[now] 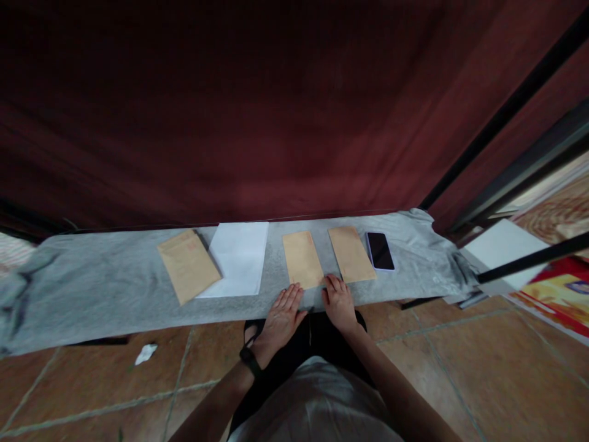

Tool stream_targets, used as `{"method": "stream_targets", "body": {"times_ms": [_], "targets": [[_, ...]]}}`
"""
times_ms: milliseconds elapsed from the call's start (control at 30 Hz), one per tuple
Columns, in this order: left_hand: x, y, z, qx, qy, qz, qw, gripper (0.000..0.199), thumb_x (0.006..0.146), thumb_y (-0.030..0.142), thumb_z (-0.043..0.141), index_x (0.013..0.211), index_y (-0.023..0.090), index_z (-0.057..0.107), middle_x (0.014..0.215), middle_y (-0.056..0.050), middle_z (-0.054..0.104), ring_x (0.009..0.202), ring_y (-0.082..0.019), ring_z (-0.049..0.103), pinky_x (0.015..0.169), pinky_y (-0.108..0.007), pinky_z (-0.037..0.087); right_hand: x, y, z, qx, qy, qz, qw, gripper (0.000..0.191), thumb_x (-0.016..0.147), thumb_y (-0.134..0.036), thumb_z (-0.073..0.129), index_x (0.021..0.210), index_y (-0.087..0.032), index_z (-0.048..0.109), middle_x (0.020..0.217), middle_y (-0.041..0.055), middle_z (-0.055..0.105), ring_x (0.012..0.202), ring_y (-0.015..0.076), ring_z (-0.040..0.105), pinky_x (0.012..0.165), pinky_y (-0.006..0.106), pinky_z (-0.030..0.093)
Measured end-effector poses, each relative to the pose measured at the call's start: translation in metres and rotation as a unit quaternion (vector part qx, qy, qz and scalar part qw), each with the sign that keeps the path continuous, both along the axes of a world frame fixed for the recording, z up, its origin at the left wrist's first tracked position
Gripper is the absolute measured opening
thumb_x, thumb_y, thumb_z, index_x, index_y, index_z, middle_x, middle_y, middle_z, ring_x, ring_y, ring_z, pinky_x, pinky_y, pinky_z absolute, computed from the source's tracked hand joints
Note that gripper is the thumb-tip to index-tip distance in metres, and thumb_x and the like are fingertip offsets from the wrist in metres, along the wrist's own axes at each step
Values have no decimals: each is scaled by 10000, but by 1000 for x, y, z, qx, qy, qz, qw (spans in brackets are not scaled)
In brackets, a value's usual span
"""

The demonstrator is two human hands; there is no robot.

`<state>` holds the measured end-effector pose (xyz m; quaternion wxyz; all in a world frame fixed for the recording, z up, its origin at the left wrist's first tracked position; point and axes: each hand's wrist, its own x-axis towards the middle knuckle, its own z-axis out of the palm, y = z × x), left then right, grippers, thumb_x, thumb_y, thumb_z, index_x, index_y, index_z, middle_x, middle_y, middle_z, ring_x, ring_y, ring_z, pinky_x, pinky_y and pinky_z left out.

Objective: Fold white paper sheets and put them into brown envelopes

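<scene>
Grey-draped desk (pixel 115 288) before us, and the middle envelope (pixel 304 256) lies flat on it! Our left hand (pixel 281 314) is flat, fingers straight and close together, fingertips at its near edge. Our right hand (pixel 339 303), loosely curled, sits by its near right corner; whether it pinches anything, we cannot tell. Just right lies the second envelope (pixel 352 254), then the phone (pixel 380 251).

Dim, top darkest (near black); edges stretched, detail seemingly soft.
</scene>
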<state>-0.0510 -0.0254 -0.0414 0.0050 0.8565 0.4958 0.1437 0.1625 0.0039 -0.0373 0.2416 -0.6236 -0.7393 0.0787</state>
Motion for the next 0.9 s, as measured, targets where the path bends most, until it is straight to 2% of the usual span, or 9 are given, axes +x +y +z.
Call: {"method": "stream_targets", "body": {"times_ms": [67, 133, 200, 267, 300, 400, 500, 667, 900], "targets": [[3, 0, -2, 4, -1, 8, 1000, 544, 1029, 368, 423, 1513, 121, 400, 1558, -145, 457, 1476, -257, 382, 1194, -472, 379, -6, 7, 4, -16, 83, -24, 996, 328, 941, -171, 503, 1233, -136, 648, 1335, 179, 632, 1233, 323, 560, 1057, 502, 435], [5, 0, -4, 7, -3, 15, 1000, 536, 1028, 357, 419, 1508, 118, 408, 1552, -148, 465, 1474, -259, 384, 1190, -475, 384, -12, 15, 7, -54, 246, -58, 966, 236, 891, -187, 564, 1097, -157, 672, 1215, 159, 672, 1180, 301, 582, 1061, 482, 440], [7, 0, -5, 9, -4, 21, 1000, 536, 1027, 353, 417, 1507, 113, 406, 1554, -151, 462, 1478, -261, 378, 1190, -477, 384, -16, 22, 10, -125, 453, -97, 877, 173, 830, -248, 645, 994, -193, 652, 1061, 98, 693, 1080, 267, 623, 1026, 445, 477], [9, -1, -7, 13, -4, 24, 1000, 544, 1024, 345, 421, 1513, 109, 394, 1563, -151, 449, 1486, -264, 362, 1195, -483, 373, -22, 24, 12, -187, 592, -120, 775, 246, 783, -338, 694, 980, -219, 609, 934, 31, 679, 937, 229, 662, 933, 415, 538], [9, -2, -8, 15, -4, 24, 1000, 550, 1020, 336, 426, 1519, 110, 384, 1570, -149, 439, 1491, -266, 353, 1199, -487, 365, -26, 24, 12, -207, 626, -123, 741, 293, 767, -384, 703, 986, -225, 589, 895, 10, 670, 875, 215, 673, 886, 407, 561], [9, -2, -14, 21, -5, 24, 999, 579, 998, 303, 454, 1538, 119, 353, 1587, -141, 415, 1502, -269, 328, 1207, -500, 345, -38, 20, 11, -241, 662, -118, 700, 353, 717, -466, 728, 909, -216, 569, 822, 0, 668, 799, 208, 696, 822, 404, 591], [8, -1, -20, 30, -3, 21, 999, 616, 984, 286, 472, 1557, 120, 319, 1594, -141, 402, 1508, -272, 315, 1207, -506, 339, -49, 20, 9, -267, 677, -128, 674, 354, 675, -476, 776, 772, -212, 561, 707, 5, 660, 736, 219, 700, 746, 405, 600], [7, 1, -26, 54, -15, 26, 998, 646, 1008, 317, 439, 1593, 134, 235, 1617, -151, 353, 1507, -279, 317, 1185, -502, 358, -52, 29, 10, -250, 692, -162, 658, 360, 663, -473, 805, 689, -226, 545, 598, -22, 638, 655, 207, 684, 619, 347, 578], [6, 2, -29, 82, -10, 32, 996, 648, 1022, 352, 426, 1596, 129, 225, 1589, -167, 399, 1477, -287, 377, 1183, -502, 354, 0, 36, 15, -178, 708, -172, 661, 406, 591, -510, 830, 673, -216, 561, 602, 4, 657, 632, 200, 695, 591, 305, 586]]}}
